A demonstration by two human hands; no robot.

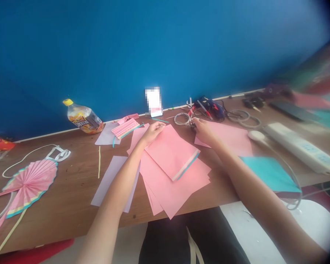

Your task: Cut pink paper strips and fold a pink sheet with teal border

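Note:
A pink sheet of paper (170, 150) with a cream and blue strip along its near edge lies at an angle over more pink sheets (178, 194). My left hand (154, 132) rests at its upper left edge, fingers stretched loosely to the right and holding nothing I can see. To the right, my right hand (202, 128) is closed at a small dark and metallic thing, too blurred to name, over the edge of another pink sheet (231, 137). A pleated pink paper piece (125, 127) with blue ends lies beyond my left hand.
A pink pleated fan (33, 183), a drink bottle (84, 118) and lilac paper (110, 179) are at left. At the wall stands a blurred-out bright screen (154, 102). Tape rolls (182, 119), a turquoise sheet (269, 173), a power strip (302, 146) and its cord are at right.

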